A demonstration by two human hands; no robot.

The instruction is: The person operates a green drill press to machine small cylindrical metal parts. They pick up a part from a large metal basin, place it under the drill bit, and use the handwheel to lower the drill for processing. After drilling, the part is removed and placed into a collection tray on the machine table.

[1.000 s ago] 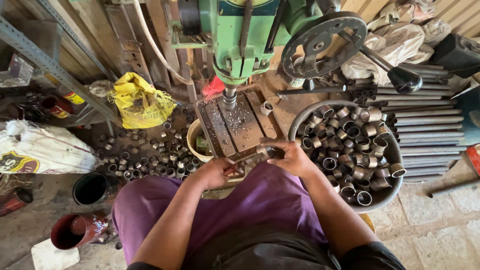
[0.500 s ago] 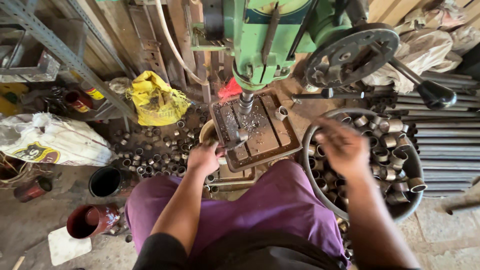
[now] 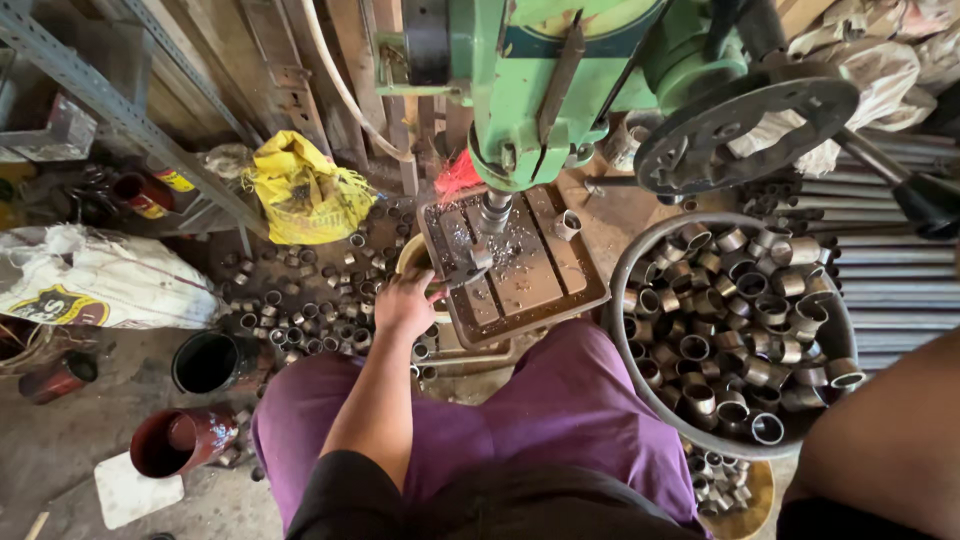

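Note:
My left hand (image 3: 405, 300) is closed around the handle of a metal holding tool (image 3: 462, 270) at the left edge of the drill table (image 3: 545, 290). The tool's far end lies under the drill bit (image 3: 493, 212) of the green drill press (image 3: 560, 80); what it clamps is too small to tell. One loose metal ring (image 3: 566, 224) stands on the table's far right corner. Only my right forearm (image 3: 890, 440) shows at the lower right, past the metal basin (image 3: 640, 250) full of short metal rings (image 3: 740, 330). The right hand itself is out of frame.
Several rings litter the floor (image 3: 300, 310) to the left, beside a yellow bag (image 3: 300, 195), a white sack (image 3: 100, 285), a black pot (image 3: 208, 362) and a dark red can (image 3: 175, 440). The black feed wheel (image 3: 745, 135) and stacked metal pipes (image 3: 890, 270) are at the right.
My right hand left the tool, passed over the basin of rings and went out of view to the right. The left hand stays on the tool at the drill table. The view shifted closer.

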